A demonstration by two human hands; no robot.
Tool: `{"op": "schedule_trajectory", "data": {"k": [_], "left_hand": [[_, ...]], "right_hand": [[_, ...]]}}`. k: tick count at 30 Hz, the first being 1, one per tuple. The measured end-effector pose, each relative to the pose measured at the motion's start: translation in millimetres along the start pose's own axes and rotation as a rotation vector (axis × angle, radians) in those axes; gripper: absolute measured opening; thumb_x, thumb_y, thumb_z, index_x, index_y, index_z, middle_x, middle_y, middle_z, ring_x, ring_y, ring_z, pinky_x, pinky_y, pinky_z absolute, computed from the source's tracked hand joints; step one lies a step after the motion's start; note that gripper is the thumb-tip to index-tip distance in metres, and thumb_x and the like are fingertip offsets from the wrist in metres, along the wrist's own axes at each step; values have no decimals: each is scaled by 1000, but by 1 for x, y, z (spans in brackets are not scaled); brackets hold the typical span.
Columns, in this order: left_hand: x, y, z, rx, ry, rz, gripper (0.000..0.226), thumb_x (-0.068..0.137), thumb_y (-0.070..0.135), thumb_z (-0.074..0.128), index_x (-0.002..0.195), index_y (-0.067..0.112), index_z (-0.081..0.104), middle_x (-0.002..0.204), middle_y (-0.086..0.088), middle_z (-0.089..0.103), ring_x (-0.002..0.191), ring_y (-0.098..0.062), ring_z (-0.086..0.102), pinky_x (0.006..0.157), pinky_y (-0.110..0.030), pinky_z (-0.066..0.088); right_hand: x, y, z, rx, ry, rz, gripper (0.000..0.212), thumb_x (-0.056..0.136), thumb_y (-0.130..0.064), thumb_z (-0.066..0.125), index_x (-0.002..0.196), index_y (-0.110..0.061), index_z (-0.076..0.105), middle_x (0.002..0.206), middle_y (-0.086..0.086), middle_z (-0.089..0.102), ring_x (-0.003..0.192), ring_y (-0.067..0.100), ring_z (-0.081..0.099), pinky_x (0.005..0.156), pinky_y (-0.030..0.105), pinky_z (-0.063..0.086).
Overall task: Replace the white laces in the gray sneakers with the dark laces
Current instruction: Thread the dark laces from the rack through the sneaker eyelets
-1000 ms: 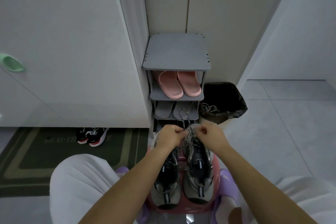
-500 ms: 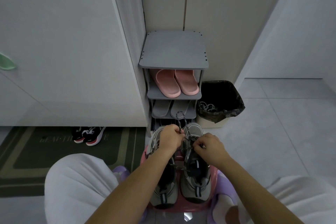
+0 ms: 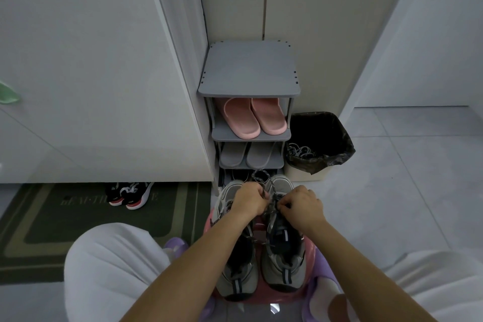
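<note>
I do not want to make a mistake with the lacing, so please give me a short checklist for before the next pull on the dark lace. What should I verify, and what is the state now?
1. The left hand grips the dark lace loop: ok.
2. The right hand pinches the dark lace at the right sneaker: ok.
3. The right sneaker and the left sneaker stand side by side on the pink stool: ok.
4. The light laces lie in the trash bin, out of the way: ok.
5. Lace through every eyelet of the right sneaker: cannot tell, the hands cover them.
6. Lacing of the left sneaker finished: cannot tell.
</note>
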State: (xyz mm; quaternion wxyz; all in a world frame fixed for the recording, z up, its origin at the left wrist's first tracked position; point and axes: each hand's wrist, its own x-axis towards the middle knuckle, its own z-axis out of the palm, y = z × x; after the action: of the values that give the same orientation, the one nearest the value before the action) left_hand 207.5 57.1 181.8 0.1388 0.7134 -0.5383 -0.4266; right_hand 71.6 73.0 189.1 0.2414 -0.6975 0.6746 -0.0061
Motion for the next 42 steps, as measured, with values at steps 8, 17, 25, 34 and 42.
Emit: {"op": "schedule_trajectory", "data": {"k": [8,17,25,34,42], "left_hand": [[0,13,-2,334,-2,96,26,89,11,57,65,16,49,72,1,57,76,-18,57,64,-31,44],[7,9,-1,310,-55,58,35,88,14,59,57,17,42,72,-4,54,71,-18,54,64,-27,44],[9,16,1,406,-117,159,7,88,11,58,91,8,63,98,-9,67,92,-25,63,83,-39,53],[4,7,5,106,-149,68,31,82,32,69,99,12,51,90,-6,57,84,-22,56,70,-27,41],[-4,5,10,24,-112,-30,31,83,18,64,109,7,53,104,-13,65,96,-26,63,79,-30,47]], "right_hand": [[2,-2,-1,-7,-11,-5,23,90,-35,55,109,-32,68,123,3,49,116,23,43,96,36,39],[4,0,3,-24,-51,5,26,90,-34,54,112,-35,67,124,4,47,117,25,42,97,37,39],[7,2,8,-22,-49,9,27,89,-31,55,113,-35,66,123,4,47,116,25,42,97,36,39],[10,6,22,211,35,108,14,83,-26,64,92,-27,75,108,2,55,102,22,53,82,32,45],[5,7,20,850,90,315,12,83,-4,65,73,-9,70,77,5,65,73,16,59,68,24,48]]}}
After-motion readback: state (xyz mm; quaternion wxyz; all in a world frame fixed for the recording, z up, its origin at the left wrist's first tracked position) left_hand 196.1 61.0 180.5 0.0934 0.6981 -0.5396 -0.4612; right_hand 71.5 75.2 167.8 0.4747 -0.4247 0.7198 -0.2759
